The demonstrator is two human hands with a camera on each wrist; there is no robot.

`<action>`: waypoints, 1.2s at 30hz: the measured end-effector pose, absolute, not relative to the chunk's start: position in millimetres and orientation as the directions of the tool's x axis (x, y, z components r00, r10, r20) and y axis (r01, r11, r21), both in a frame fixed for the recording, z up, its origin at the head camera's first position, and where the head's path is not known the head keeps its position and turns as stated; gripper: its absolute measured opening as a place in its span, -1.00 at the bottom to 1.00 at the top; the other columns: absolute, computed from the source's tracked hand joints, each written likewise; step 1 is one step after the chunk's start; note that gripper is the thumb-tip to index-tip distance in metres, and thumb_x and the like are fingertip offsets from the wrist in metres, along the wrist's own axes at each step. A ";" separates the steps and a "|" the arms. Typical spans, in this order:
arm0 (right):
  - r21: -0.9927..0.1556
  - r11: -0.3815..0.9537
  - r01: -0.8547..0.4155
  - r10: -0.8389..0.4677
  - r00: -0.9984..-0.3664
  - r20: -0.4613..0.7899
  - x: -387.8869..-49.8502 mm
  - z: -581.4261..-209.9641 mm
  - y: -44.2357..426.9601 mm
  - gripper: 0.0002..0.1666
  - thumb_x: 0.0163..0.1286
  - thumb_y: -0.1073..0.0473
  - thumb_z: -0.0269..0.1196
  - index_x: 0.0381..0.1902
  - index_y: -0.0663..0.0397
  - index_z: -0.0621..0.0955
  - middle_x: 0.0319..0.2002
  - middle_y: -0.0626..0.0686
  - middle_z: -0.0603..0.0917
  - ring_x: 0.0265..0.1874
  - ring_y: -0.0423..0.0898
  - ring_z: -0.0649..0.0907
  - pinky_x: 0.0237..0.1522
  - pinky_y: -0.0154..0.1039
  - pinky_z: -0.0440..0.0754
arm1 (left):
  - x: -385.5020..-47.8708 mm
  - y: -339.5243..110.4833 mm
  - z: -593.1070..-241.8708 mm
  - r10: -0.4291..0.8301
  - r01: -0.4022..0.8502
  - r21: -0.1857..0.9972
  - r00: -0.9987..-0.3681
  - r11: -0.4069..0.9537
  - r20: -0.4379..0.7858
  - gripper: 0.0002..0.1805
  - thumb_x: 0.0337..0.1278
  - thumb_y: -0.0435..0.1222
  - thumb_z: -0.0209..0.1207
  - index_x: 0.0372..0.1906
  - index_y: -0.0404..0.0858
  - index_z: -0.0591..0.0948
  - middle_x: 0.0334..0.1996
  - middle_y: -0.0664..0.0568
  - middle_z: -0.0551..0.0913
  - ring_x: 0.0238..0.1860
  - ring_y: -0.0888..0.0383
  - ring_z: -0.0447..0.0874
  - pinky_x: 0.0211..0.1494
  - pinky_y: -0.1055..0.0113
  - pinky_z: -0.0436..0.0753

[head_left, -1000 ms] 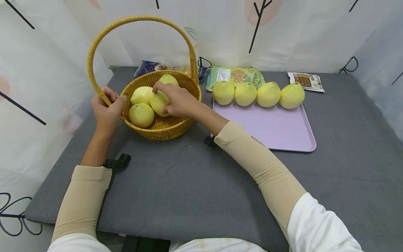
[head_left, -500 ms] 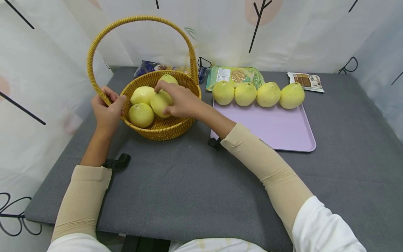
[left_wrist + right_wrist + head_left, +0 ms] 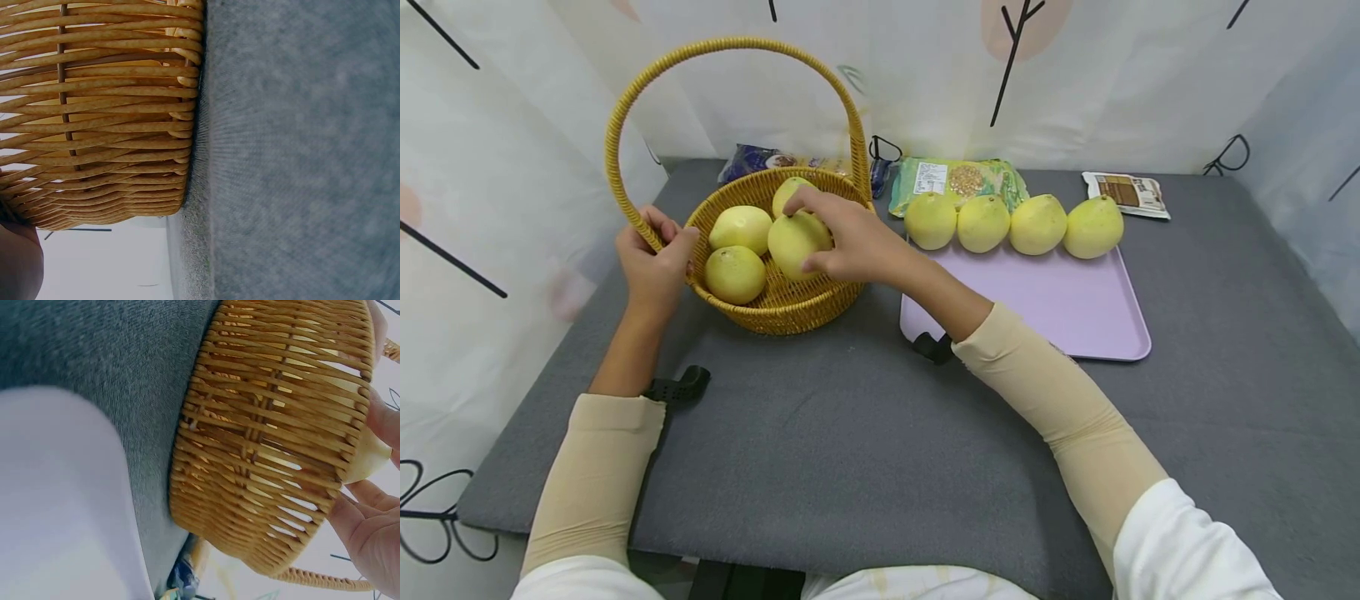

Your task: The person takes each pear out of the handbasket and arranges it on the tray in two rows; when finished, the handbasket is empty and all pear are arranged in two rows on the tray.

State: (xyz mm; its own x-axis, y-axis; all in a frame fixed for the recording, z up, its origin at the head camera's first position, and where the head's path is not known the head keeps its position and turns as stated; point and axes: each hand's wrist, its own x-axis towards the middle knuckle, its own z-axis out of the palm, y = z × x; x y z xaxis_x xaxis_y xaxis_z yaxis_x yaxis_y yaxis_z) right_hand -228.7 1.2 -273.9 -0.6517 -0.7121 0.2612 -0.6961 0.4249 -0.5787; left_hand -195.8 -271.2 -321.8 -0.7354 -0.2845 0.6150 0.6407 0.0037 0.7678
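Note:
In the head view my left hand (image 3: 655,258) grips the left base of the handle (image 3: 739,45) at the rim of a yellow wicker basket (image 3: 775,321). My right hand (image 3: 857,242), reaching in over the right side, holds a pale yellow-green pear (image 3: 796,246) between fingers and thumb. Beside that pear are a rear pear (image 3: 788,190), a left pear (image 3: 740,227) and a front pear (image 3: 735,275), all inside the basket. The right wrist view shows my right hand (image 3: 375,534) at the rim, the held pear (image 3: 369,456) partly behind the weave.
To the right lies a lilac tray (image 3: 1045,308) with a row of several pears (image 3: 1039,225) along its back edge. Behind it are a green packet (image 3: 955,179) and a brown-white packet (image 3: 1127,193). A dark blue packet (image 3: 752,160) lies behind the basket. Grey cloth (image 3: 850,433) covers the table.
My right hand has drawn the pear slightly up and to the right within the basket, its forearm shifting right. My left hand stays on the handle base.

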 end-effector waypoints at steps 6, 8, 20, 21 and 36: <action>-0.582 0.419 -0.697 -0.692 -0.660 0.293 -222.1 -268.1 12.6 -0.28 0.21 0.14 0.50 0.27 -0.09 0.42 0.24 -0.10 0.51 0.24 -0.21 0.46 0.18 -0.24 0.43 | -196.2 -271.5 -321.8 -0.282 0.643 0.766 -0.732 0.017 0.620 -0.67 0.07 -0.67 0.12 -0.61 -0.41 0.26 -0.76 -0.06 0.29 -0.84 0.17 0.22 -0.75 0.44 0.27; -0.583 0.418 -0.696 -0.690 -0.661 0.295 -220.2 -265.9 16.7 -0.28 0.22 0.14 0.49 0.28 -0.08 0.42 0.25 -0.10 0.50 0.24 -0.21 0.46 0.18 -0.24 0.43 | -196.3 -271.4 -321.6 -0.280 0.643 0.765 -0.731 0.020 0.622 -0.67 0.07 -0.67 0.12 -0.61 -0.39 0.26 -0.76 -0.06 0.28 -0.84 0.17 0.22 -0.75 0.45 0.27; -0.640 0.346 -0.686 -0.657 -0.664 0.357 -209.5 -258.2 42.4 -0.32 0.24 0.19 0.48 0.25 0.01 0.44 0.27 -0.01 0.47 0.11 -0.07 0.56 -0.06 -0.28 0.62 | -197.3 -271.5 -322.0 -0.282 0.644 0.765 -0.733 0.006 0.619 -0.67 0.06 -0.67 0.11 -0.61 -0.40 0.25 -0.76 -0.07 0.28 -0.84 0.17 0.22 -0.75 0.44 0.27; -0.650 0.347 -0.676 -0.649 -0.673 0.354 -208.4 -257.3 44.6 -0.33 0.24 0.20 0.48 0.25 0.01 0.44 0.28 -0.01 0.47 0.11 -0.06 0.57 -0.05 -0.28 0.63 | -197.3 -271.4 -321.9 -0.282 0.644 0.765 -0.733 0.005 0.619 -0.67 0.06 -0.67 0.11 -0.61 -0.40 0.25 -0.76 -0.07 0.29 -0.84 0.17 0.22 -0.75 0.44 0.27; -0.702 0.392 -0.595 -0.563 -0.758 0.329 -197.3 -255.4 87.4 -0.29 0.18 0.33 0.49 0.23 0.06 0.43 0.25 -0.02 0.46 0.03 0.05 0.64 -0.01 -0.24 0.65 | -197.5 -270.3 -321.4 -0.283 0.642 0.767 -0.734 0.006 0.617 -0.67 0.07 -0.66 0.11 -0.61 -0.40 0.24 -0.77 -0.07 0.28 -0.84 0.16 0.22 -0.75 0.43 0.26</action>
